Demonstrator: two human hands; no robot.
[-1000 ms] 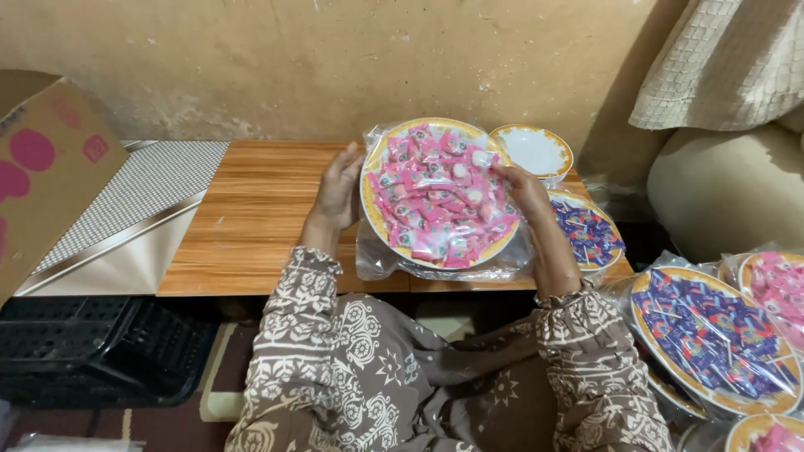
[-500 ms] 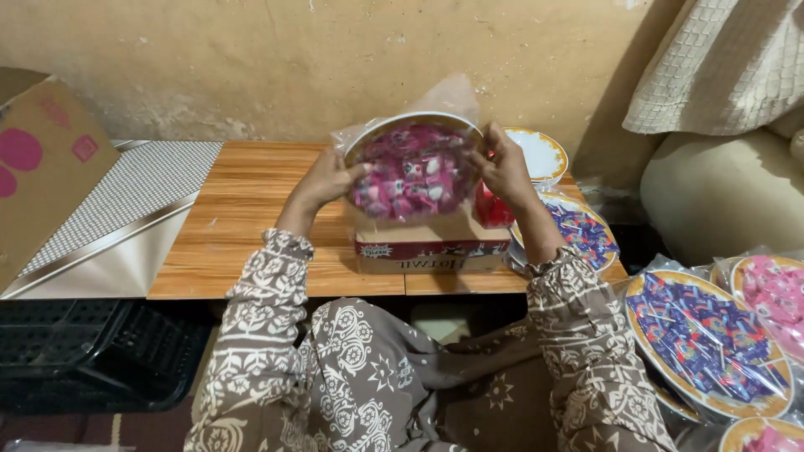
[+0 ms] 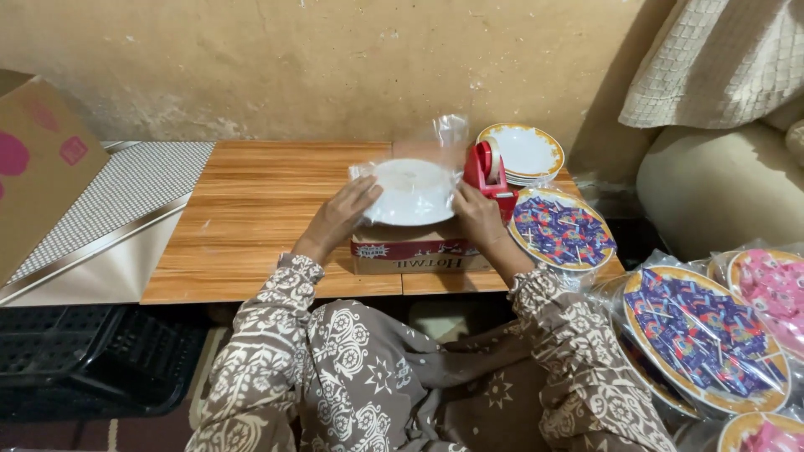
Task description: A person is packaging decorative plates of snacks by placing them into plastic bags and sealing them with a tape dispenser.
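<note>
Head view. Your left hand (image 3: 345, 213) and right hand (image 3: 477, 213) grip opposite edges of a plastic-wrapped plate (image 3: 414, 192), fingers closed on its rim and wrap. The plate is turned white underside up and rests on a small cardboard box (image 3: 419, 251), which stands on the wooden table (image 3: 251, 218). Loose ends of the clear wrap stick up at the plate's far edge, not yet fastened down.

Taking the box as landmark: a red tape dispenser (image 3: 488, 172) stands just beyond its right end, touching or nearly touching the plate's edge; you cannot tell which. Behind the dispenser sits a stack of empty gold-rimmed plates (image 3: 523, 152). Just right of the box lies a wrapped plate filled with blue-and-purple sweets (image 3: 561, 230). Further right and nearer you, off the table, more wrapped filled plates are piled: a blue one (image 3: 703, 335) and a pink one (image 3: 775, 289). Well left of the box a patterned silver sheet (image 3: 100, 222) leans by the table, with a large cardboard carton (image 3: 38, 159) beyond it and a black crate (image 3: 75, 360) below.

Progress, as a judgement: several plates look finished. This one seems filled and bagged, with the wrap's closing on the underside still to do. The empty stack suggests more remain.
</note>
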